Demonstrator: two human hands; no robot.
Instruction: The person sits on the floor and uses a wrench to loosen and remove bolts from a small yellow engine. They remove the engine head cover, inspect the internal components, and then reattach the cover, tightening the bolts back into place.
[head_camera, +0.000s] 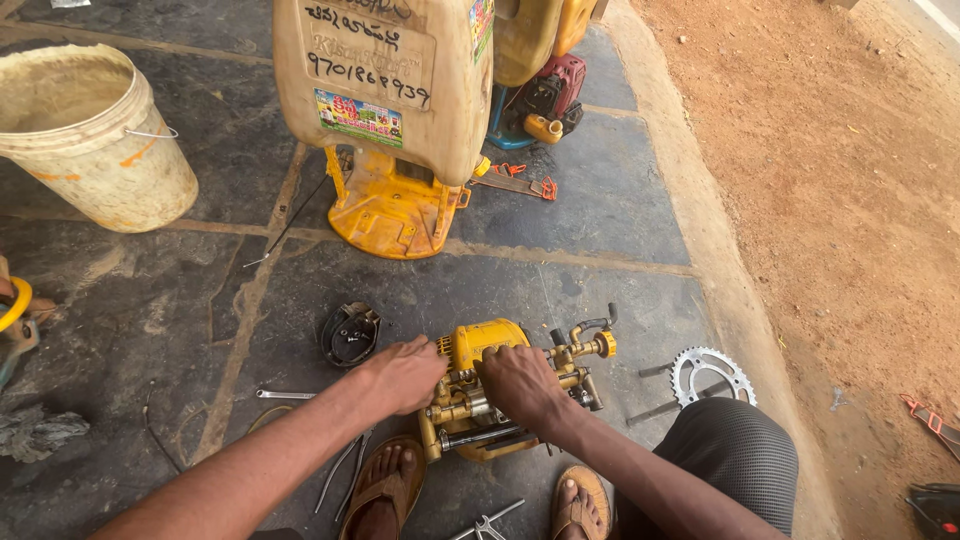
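- Both our hands rest on the yellow pump (490, 385), which sits on the stone floor (150, 300) between our sandalled feet.
- Our left hand (405, 373) grips its left end; our right hand (520, 385) clamps over the middle.
- Beyond it stands a cream tank (385, 80) with a small colourful rectangular sticker low on its front.
- Right of the pump lies a sprocket (712, 373).

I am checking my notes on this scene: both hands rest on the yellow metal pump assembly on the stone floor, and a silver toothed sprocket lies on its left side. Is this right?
Not quite. The head view shows the silver toothed sprocket lying to the right of the yellow metal pump assembly, not the left. The rest holds: the left hand and right hand both rest on the assembly, on the stone floor.
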